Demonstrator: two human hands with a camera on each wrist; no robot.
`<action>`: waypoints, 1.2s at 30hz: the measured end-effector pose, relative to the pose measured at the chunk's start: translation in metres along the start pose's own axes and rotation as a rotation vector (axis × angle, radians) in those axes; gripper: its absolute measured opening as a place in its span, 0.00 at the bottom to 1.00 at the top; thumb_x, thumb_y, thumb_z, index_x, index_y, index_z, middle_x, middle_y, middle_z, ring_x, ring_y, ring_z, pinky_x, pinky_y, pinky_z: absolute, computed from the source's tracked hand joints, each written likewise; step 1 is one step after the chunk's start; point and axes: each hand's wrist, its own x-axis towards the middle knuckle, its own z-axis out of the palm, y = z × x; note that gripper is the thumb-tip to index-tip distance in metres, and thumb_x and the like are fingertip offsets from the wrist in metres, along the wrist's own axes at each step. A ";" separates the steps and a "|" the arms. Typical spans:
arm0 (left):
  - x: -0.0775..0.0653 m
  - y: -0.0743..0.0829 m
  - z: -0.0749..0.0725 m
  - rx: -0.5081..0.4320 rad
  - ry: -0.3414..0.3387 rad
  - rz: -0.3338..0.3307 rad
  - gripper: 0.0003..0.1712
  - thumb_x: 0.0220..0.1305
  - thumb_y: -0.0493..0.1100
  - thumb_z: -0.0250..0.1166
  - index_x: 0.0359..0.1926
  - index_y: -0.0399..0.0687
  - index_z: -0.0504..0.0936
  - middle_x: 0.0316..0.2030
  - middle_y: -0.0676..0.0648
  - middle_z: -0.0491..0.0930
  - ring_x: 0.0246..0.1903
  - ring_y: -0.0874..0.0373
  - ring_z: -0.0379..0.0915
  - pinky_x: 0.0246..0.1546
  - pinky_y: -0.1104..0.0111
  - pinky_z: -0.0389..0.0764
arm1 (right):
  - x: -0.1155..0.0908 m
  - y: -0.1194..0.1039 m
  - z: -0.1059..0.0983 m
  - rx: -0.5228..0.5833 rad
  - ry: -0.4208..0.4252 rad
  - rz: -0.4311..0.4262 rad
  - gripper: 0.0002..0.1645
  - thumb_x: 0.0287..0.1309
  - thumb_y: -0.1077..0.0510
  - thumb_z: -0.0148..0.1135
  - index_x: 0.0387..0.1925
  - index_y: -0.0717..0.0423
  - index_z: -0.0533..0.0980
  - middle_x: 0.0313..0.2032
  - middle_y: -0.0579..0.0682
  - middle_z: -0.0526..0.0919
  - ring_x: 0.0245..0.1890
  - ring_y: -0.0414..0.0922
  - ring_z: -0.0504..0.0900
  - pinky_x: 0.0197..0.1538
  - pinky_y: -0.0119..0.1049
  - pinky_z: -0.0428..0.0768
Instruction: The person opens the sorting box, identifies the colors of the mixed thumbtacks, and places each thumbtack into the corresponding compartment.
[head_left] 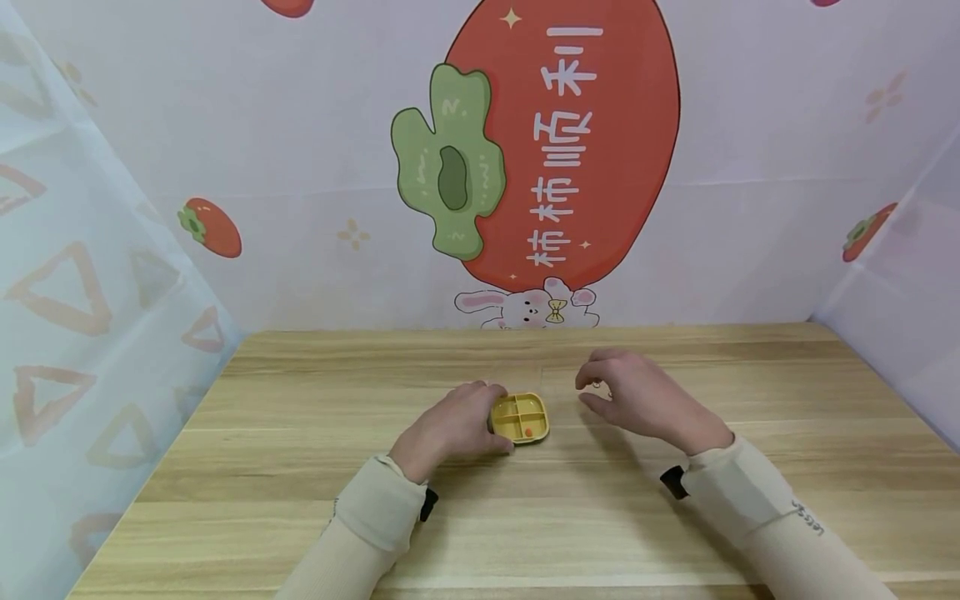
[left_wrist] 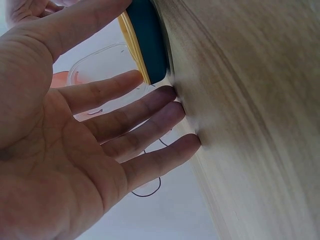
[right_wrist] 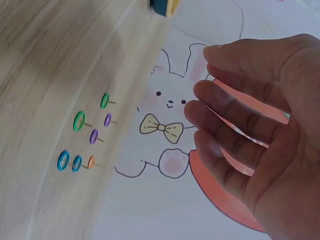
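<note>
A small yellow pill box with four-part dividers and a dark teal base sits on the table. Its clear lid stands raised behind it. One small orange piece lies in the front right compartment. My left hand holds the box at its left side, thumb at the front and index finger at the back. To the right of the box, my right hand hovers with loosely bent fingers and nothing between them. Beyond it lie several small ring-shaped studs with thin upright pins, among them a green one.
Purple, blue and orange studs share the group near the back of the wooden table. A white cloth backdrop printed with a persimmon and a rabbit rises along the table's far edge.
</note>
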 end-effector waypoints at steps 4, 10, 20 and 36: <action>0.000 0.000 0.001 0.000 -0.001 -0.003 0.39 0.46 0.55 0.70 0.58 0.42 0.70 0.48 0.47 0.73 0.41 0.58 0.66 0.45 0.66 0.69 | -0.002 0.005 -0.001 -0.005 -0.024 0.016 0.07 0.48 0.55 0.65 0.34 0.45 0.79 0.34 0.40 0.77 0.33 0.41 0.76 0.36 0.34 0.72; 0.000 0.001 0.001 0.003 0.004 0.004 0.39 0.47 0.55 0.70 0.57 0.41 0.70 0.48 0.47 0.73 0.41 0.58 0.66 0.45 0.66 0.69 | -0.005 0.017 -0.003 -0.017 -0.091 0.044 0.07 0.47 0.58 0.65 0.31 0.47 0.79 0.32 0.41 0.76 0.32 0.42 0.75 0.35 0.36 0.72; -0.001 0.001 0.000 0.001 0.004 -0.001 0.39 0.47 0.55 0.70 0.58 0.41 0.70 0.47 0.47 0.73 0.41 0.58 0.66 0.44 0.66 0.69 | -0.007 0.030 -0.005 -0.026 -0.153 0.063 0.05 0.48 0.58 0.65 0.24 0.45 0.76 0.22 0.37 0.71 0.25 0.38 0.69 0.30 0.33 0.70; 0.000 0.000 0.002 -0.006 0.008 0.009 0.39 0.46 0.55 0.70 0.57 0.41 0.70 0.47 0.47 0.73 0.41 0.58 0.66 0.45 0.66 0.69 | -0.011 0.036 -0.003 -0.025 -0.222 0.071 0.10 0.46 0.64 0.60 0.21 0.44 0.77 0.21 0.36 0.72 0.25 0.38 0.69 0.30 0.33 0.69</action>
